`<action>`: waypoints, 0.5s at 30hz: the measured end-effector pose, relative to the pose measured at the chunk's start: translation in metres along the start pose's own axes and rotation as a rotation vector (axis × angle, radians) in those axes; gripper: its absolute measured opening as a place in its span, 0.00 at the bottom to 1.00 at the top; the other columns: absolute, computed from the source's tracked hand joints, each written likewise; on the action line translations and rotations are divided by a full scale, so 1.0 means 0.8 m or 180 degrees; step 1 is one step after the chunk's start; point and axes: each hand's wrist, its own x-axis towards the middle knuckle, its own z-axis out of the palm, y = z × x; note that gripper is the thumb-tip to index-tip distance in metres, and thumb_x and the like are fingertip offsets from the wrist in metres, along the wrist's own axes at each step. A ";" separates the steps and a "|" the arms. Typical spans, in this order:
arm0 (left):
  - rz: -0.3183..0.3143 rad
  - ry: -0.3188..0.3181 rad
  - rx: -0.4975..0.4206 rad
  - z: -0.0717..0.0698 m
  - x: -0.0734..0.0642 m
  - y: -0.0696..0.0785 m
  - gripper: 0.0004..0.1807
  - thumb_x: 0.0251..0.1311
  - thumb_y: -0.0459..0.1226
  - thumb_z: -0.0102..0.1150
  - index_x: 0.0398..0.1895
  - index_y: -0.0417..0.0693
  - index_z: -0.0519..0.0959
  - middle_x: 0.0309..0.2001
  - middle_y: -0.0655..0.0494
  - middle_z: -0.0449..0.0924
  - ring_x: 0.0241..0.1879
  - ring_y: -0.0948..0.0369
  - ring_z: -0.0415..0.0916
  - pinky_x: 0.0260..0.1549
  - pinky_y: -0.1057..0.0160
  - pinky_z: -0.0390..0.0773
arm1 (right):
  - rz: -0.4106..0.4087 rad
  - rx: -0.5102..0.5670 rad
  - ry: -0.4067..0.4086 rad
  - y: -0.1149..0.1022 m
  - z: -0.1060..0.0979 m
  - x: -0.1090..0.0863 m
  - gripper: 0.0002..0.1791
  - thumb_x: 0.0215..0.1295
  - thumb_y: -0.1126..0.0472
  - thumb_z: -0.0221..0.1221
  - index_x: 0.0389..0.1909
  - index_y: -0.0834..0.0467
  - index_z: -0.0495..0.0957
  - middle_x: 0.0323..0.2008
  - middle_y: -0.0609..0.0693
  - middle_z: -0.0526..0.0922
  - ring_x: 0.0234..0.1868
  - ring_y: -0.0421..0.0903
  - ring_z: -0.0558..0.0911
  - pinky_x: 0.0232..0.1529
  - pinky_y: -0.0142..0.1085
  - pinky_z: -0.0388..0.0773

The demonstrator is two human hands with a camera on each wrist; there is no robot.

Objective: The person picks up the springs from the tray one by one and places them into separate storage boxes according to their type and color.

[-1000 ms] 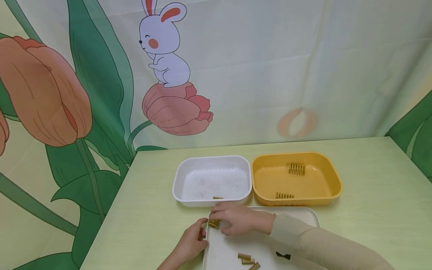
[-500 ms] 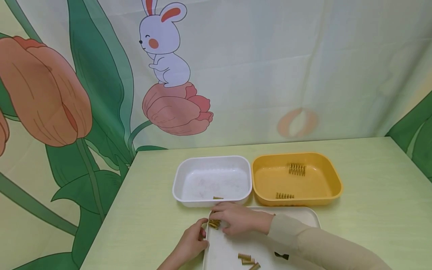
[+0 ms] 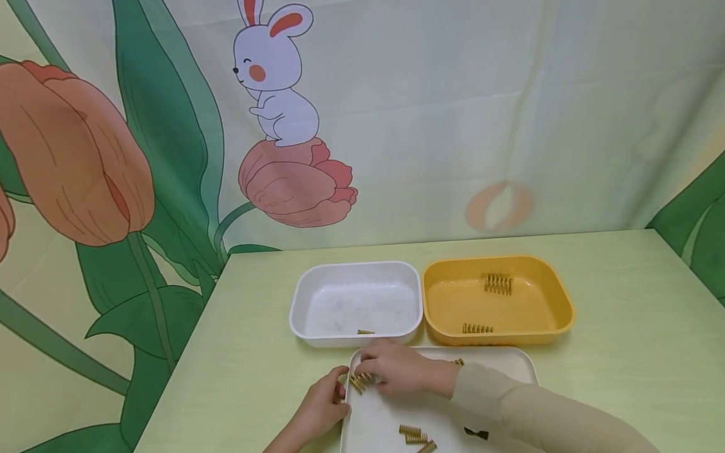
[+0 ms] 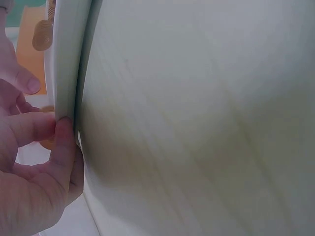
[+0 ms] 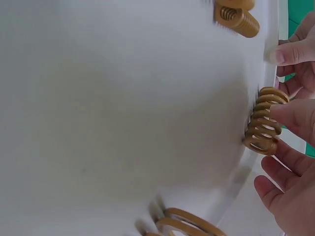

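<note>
Tabletop [image 3: 634, 314], rimmed tray [image 3: 385, 409], fingers [image 5: 293, 158] pinching coiled spring [image 5: 264, 124]

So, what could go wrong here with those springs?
Perhaps three things. The round spring at the right hand could slip and roll. The sleeve crosses above the tray near another spring, so it might brush that one. The left hand pinches the tray's edge; a tug could jolt the loose springs.
</note>
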 end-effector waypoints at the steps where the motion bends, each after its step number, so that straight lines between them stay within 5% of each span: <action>1: -0.0004 0.0001 -0.0007 0.000 0.000 0.000 0.32 0.36 0.24 0.53 0.53 0.32 0.64 0.28 0.52 0.68 0.22 0.68 0.61 0.21 0.72 0.65 | 0.0023 -0.0001 -0.0006 0.000 0.001 -0.001 0.20 0.47 0.62 0.60 0.46 0.49 0.76 0.42 0.43 0.76 0.47 0.40 0.72 0.53 0.32 0.66; 15: -0.0062 -0.0029 -0.0072 0.000 -0.001 0.002 0.32 0.37 0.23 0.53 0.53 0.32 0.63 0.28 0.51 0.68 0.22 0.67 0.62 0.21 0.72 0.65 | 0.0252 0.0380 0.0033 -0.002 0.012 -0.005 0.22 0.49 0.67 0.59 0.48 0.55 0.74 0.43 0.47 0.76 0.45 0.40 0.74 0.48 0.30 0.70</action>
